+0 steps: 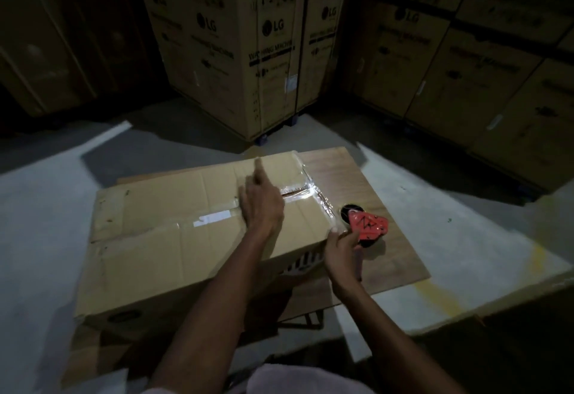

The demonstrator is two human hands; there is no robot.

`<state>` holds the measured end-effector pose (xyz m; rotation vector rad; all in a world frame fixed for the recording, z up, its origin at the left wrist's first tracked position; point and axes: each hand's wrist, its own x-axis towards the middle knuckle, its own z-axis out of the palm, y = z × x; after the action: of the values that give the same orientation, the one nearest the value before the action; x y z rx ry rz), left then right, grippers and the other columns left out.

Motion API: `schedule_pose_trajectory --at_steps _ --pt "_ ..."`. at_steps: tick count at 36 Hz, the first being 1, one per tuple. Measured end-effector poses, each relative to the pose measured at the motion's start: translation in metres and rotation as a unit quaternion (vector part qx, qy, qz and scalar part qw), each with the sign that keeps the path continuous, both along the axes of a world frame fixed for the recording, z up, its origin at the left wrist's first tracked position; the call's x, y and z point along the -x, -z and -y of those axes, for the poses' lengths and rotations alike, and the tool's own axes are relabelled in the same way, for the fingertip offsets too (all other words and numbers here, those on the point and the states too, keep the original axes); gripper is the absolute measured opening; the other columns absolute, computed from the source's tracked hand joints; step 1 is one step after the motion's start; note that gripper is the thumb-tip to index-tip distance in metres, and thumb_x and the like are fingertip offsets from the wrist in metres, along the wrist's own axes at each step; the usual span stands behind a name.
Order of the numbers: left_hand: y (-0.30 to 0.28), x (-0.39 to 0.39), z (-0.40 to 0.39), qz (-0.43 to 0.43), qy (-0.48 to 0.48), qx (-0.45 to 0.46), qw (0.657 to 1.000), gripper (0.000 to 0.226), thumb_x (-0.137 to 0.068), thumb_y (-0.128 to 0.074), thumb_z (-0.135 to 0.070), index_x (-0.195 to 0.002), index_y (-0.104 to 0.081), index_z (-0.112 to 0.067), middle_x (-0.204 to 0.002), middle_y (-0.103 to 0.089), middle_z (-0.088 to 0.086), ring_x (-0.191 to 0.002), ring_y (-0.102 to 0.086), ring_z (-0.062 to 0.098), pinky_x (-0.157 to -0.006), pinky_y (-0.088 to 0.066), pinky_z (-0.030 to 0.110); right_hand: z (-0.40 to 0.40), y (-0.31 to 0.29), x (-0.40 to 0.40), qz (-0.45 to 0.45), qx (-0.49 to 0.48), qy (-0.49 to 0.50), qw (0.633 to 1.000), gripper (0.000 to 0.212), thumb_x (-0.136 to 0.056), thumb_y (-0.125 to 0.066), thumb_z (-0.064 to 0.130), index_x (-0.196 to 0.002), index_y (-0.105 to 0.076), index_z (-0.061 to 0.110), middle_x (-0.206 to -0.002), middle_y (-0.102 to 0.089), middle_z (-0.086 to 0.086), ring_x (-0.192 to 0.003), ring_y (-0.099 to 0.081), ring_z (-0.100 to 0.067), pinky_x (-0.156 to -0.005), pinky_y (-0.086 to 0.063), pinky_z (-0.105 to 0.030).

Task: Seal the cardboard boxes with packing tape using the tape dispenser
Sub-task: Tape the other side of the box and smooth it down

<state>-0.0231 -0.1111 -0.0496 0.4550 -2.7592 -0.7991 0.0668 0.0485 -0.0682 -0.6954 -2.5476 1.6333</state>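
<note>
My left hand (261, 204) lies flat on the box (174, 238) at centre frame; my right hand (341, 254) grips the red tape dispenser (368, 224).

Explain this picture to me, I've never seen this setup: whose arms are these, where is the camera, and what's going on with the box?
There is no machine here. A person wears one wide-angle camera on the head, so you look forward and down along their two bare arms. A box lies on a board on the floor. Clear tape already shines along the top seam and over the right edge. The left hand rests on the box top with fingers straight, over the seam. The right hand, at the box's right edge, grips the red tape dispenser. Behind stand stacked cartons printed "washing machine". The room is dim, so finer detail is hard to tell.
</note>
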Motion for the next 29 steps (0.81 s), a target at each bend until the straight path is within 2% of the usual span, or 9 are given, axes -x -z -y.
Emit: schedule_pose_trajectory --at_steps 3,5,8,11,16,19,24,25,29 --pt "0.001 -0.038 0.027 0.012 -0.069 -0.014 0.997 0.081 -0.098 -0.052 -0.025 -0.160 -0.001 -0.014 -0.153 -0.037 0.024 -0.142 -0.033 0.038 -0.119 -0.028 0.049 0.008 -0.001 -0.010 0.059 0.059 -0.065 0.994 0.075 -0.113 -0.040 0.031 -0.164 0.005 -0.002 -0.170 -0.011 -0.029 -0.155 -0.025 -0.041 -0.119 -0.027 -0.034" --pt "0.003 -0.061 0.045 0.023 -0.094 0.012 0.995 0.077 -0.101 -0.049 -0.026 -0.160 -0.003 -0.011 -0.160 -0.028 0.023 -0.149 -0.025 0.038 -0.123 -0.021 0.049 0.019 -0.001 -0.020 0.061 0.098 -0.091 0.989 0.083 -0.112 -0.043 0.034 -0.163 0.016 0.001 -0.173 -0.005 -0.024 -0.157 -0.022 -0.037 -0.126 -0.025 -0.039" --pt "0.005 -0.098 0.070 0.050 -0.135 0.059 0.988 0.073 -0.102 -0.048 -0.033 -0.160 -0.011 -0.009 -0.162 -0.028 0.020 -0.150 -0.024 0.036 -0.124 -0.019 0.051 0.038 -0.002 -0.034 0.083 0.111 -0.124 0.983 0.086 -0.111 -0.046 0.035 -0.163 0.012 -0.001 -0.173 -0.006 -0.021 -0.157 -0.021 -0.034 -0.125 -0.022 -0.037" --pt "0.004 -0.137 0.091 0.068 -0.184 0.097 0.976 0.071 -0.100 -0.048 -0.042 -0.155 -0.024 -0.005 -0.157 -0.037 0.019 -0.145 -0.031 0.035 -0.118 -0.025 0.052 0.065 0.000 -0.052 0.117 0.157 -0.175 0.965 0.093 -0.111 -0.046 0.041 -0.161 0.022 0.002 -0.174 -0.007 -0.019 -0.157 -0.022 -0.035 -0.127 -0.022 -0.040" --pt "0.007 -0.191 0.110 0.077 -0.281 0.089 0.953 0.085 -0.094 -0.052 -0.058 -0.153 -0.030 -0.001 -0.160 -0.030 0.023 -0.149 -0.022 0.043 -0.122 -0.015 0.055 0.118 0.005 -0.073 0.142 0.181 -0.204 0.951 0.103 -0.108 -0.050 0.047 -0.157 0.026 -0.003 -0.169 -0.023 -0.021 -0.153 -0.032 -0.035 -0.117 -0.030 -0.031" --pt "0.012 -0.208 0.121 0.078 -0.295 0.091 0.948 0.089 -0.095 -0.047 -0.063 -0.154 -0.030 0.001 -0.161 -0.029 0.024 -0.150 -0.023 0.040 -0.123 -0.014 0.052 0.141 0.008 -0.081 0.144 0.178 -0.225 0.947 0.108 -0.106 -0.052 0.050 -0.157 0.025 -0.005 -0.168 -0.026 -0.022 -0.152 -0.034 -0.033 -0.110 -0.030 -0.025" --pt "0.017 -0.218 0.141 0.065 -0.290 0.109 0.948 0.087 -0.093 -0.051 -0.062 -0.149 -0.038 0.004 -0.154 -0.040 0.026 -0.142 -0.037 0.039 -0.116 -0.024 0.051 0.167 0.011 -0.076 0.162 0.162 -0.229 0.946 0.123 -0.102 -0.054 0.059 -0.148 0.037 -0.010 -0.167 0.015 -0.034 -0.160 -0.009 -0.034 -0.122 -0.021 -0.031" --pt "0.016 -0.218 0.143 0.069 -0.284 0.117 0.949 0.084 -0.093 -0.052 -0.060 -0.146 -0.042 0.004 -0.151 -0.044 0.026 -0.138 -0.040 0.039 -0.113 -0.028 0.051 0.171 0.011 -0.074 0.165 0.162 -0.226 0.946 0.124 -0.101 -0.055 0.061 -0.149 0.034 -0.012 -0.166 0.016 -0.035 -0.160 -0.008 -0.035 -0.123 -0.020 -0.032" --pt "0.012 -0.226 0.162 0.071 -0.232 0.156 0.958 0.063 -0.092 -0.057 -0.053 -0.126 -0.057 0.000 -0.125 -0.059 0.024 -0.108 -0.054 0.038 -0.091 -0.040 0.047 0.189 0.024 -0.069 0.165 0.171 -0.200 0.950 0.123 -0.094 -0.064 0.065 -0.159 0.005 -0.013 -0.168 -0.007 -0.031 -0.158 -0.017 -0.039 -0.127 -0.022 -0.038"
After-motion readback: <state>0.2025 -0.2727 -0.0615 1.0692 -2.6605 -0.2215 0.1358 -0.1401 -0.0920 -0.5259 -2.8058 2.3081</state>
